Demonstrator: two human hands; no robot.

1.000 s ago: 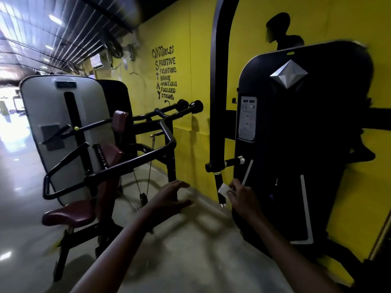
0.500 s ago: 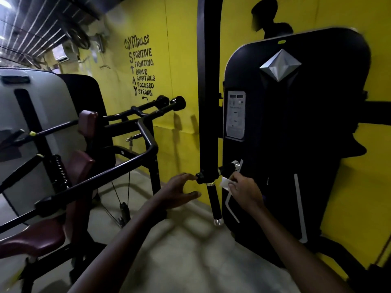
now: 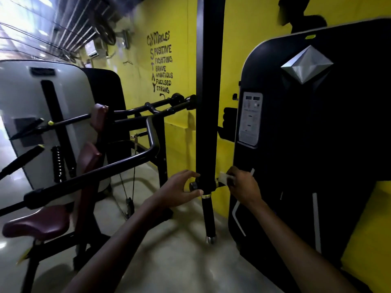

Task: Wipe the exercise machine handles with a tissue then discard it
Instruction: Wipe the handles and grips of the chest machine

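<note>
Holding the white tissue (image 3: 226, 178) in curled fingers, the right hand (image 3: 243, 188) presses it against the short side handle (image 3: 221, 184) that sticks out from the black upright bar (image 3: 207, 102), just beside the dark weight-stack housing (image 3: 306, 144). The left hand (image 3: 179, 190) is on the other side of the bar, fingers relaxed and spread near the round end knob (image 3: 193, 186); whether it touches the knob I cannot tell, but it grips nothing. I judge several risks from here. The tissue is small and thin, so it may tear or slip from the fingers if it drags on the metal collar (image 3: 206, 196). If the bar swings freely, it could move away under the wiping pressure, because the left hand does not steady it. The gap between handle and housing looks narrow, so knuckles could knock the housing. The lower grip (image 3: 208, 216) below the collar may be forgotten, leaving the wiping incomplete.
</note>
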